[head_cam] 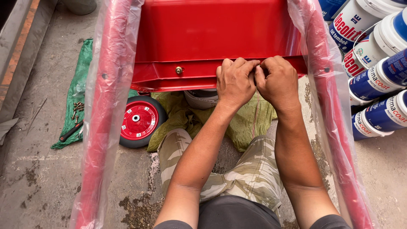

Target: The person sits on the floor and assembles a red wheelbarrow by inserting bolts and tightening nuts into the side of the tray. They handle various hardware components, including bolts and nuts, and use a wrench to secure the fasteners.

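Both hands, the left hand (pixel 234 81) and right hand (pixel 277 82), work pressed together on the red tray's rim (pixel 169 76), hemmed in by two plastic-wrapped red handles (pixel 106 118) on either side. Paint buckets (pixel 377 80) crowd the right flank. Leftward, past the wheel (pixel 139 121), bare concrete floor (pixel 38 169) lies open beyond the green sack (pixel 76 93) with bolts.
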